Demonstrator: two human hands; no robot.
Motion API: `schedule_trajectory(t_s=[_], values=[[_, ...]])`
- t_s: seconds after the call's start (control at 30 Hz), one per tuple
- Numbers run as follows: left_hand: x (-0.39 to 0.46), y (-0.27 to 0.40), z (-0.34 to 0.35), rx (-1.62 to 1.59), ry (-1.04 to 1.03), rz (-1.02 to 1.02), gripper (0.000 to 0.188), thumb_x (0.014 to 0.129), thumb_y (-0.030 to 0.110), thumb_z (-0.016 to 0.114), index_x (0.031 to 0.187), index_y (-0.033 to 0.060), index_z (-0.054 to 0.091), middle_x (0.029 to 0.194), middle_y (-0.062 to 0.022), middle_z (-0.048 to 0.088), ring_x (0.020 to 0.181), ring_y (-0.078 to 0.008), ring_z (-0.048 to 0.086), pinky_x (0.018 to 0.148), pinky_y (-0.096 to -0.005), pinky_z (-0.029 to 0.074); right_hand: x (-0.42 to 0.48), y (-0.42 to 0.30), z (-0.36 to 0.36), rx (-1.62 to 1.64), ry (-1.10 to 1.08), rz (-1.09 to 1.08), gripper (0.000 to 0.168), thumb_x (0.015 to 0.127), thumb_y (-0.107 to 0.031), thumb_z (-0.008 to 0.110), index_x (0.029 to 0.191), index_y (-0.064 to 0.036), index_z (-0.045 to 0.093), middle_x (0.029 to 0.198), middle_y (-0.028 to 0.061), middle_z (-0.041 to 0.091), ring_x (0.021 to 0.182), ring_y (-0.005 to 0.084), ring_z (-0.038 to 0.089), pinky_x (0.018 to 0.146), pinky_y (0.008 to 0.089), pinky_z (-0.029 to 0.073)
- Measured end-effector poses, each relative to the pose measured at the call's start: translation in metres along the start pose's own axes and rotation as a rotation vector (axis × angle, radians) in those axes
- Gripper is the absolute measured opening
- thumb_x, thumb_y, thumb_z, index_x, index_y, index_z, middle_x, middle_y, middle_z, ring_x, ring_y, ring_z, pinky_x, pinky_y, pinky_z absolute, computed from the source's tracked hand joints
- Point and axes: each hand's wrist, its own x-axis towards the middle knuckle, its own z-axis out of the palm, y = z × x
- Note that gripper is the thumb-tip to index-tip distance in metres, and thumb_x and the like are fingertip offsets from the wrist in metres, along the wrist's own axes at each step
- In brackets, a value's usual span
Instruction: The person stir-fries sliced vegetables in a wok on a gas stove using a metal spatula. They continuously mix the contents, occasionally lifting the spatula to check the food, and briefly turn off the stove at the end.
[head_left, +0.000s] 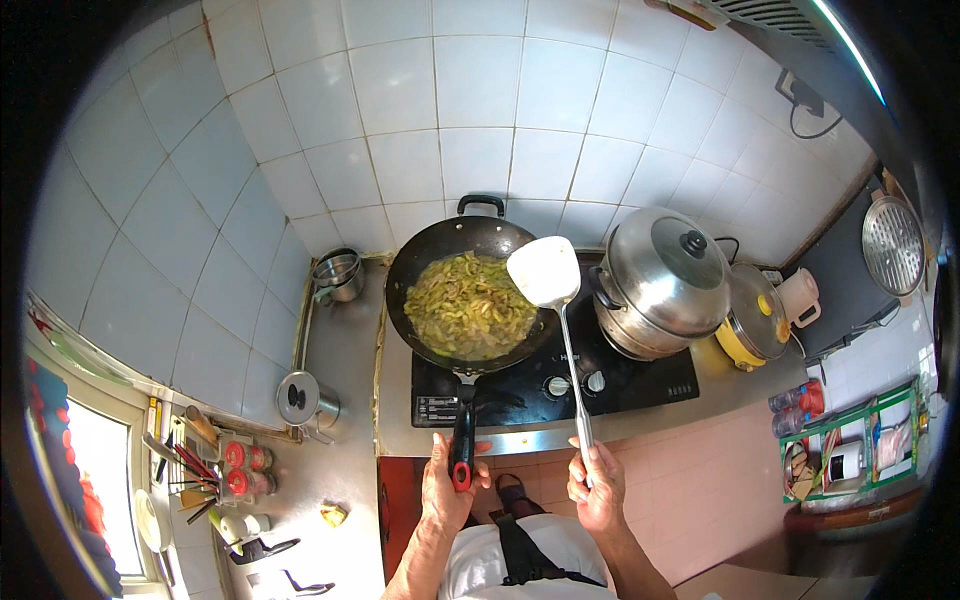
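Observation:
My left hand is closed around the black handle of a wok, near the handle's red-trimmed end. The dark wok sits on the left side of a black gas cooktop. Sliced green vegetables mixed with paler pieces lie in liquid in it. In my right hand is the long handle of a metal wok spatula, whose broad blade is raised over the wok's right edge. What the left palm covers is hidden.
Right of the wok stands a lidded steel steamer pot, then a yellow electric pan. Left on the counter are small metal bowls, a lidded steel pot, red-lidded jars and a black-handled knife. A tiled wall rises behind.

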Motion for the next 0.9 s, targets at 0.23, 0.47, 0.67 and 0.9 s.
schedule_trajectory(t_s=[0.23,0.47,0.67,0.9], values=[[0.0043,-0.0014,-0.0027,-0.008,-0.042,0.014,0.061,0.105,0.059,0.043,0.123,0.0026,0.055,0.111,-0.0219,0.071,0.07,-0.0225,0.065,0.063,-0.0375,0.054,0.0001,0.0018,-0.0004,0.034,-0.047,0.016,0.035,0.107,-0.033,0.056,0.126,-0.005,0.063,0.077,-0.0002,0.053,0.05,0.0055,0.041,0.045,0.0206,0.031],[0.0035,0.0004,-0.0032,-0.037,-0.045,-0.001,0.059,0.106,0.058,0.041,0.123,0.003,0.054,0.109,-0.0214,0.07,0.07,-0.0225,0.064,0.062,-0.0366,0.054,0.0038,-0.0016,0.0012,-0.004,-0.101,0.042,0.035,0.106,-0.029,0.058,0.131,-0.004,0.058,0.086,0.0015,0.056,0.052,0.0058,0.044,0.046,0.0203,0.032],[0.0025,0.003,-0.0001,-0.032,-0.049,0.006,0.055,0.108,0.055,0.038,0.119,0.0031,0.052,0.107,-0.0208,0.069,0.069,-0.0227,0.064,0.059,-0.0356,0.054,0.006,-0.0053,0.0065,0.022,-0.16,0.044,0.031,0.106,-0.025,0.058,0.13,-0.005,0.056,0.086,0.0014,0.056,0.051,0.0038,0.04,0.046,0.0199,0.031],[0.0042,-0.0001,-0.0001,-0.015,-0.015,-0.018,0.055,0.109,0.055,0.036,0.118,0.0031,0.052,0.107,-0.021,0.07,0.066,-0.0225,0.063,0.057,-0.035,0.054,0.009,-0.0033,0.0014,-0.062,-0.126,0.027,0.033,0.105,-0.025,0.06,0.13,-0.004,0.056,0.083,0.0002,0.054,0.048,0.002,0.037,0.043,0.0188,0.029]])
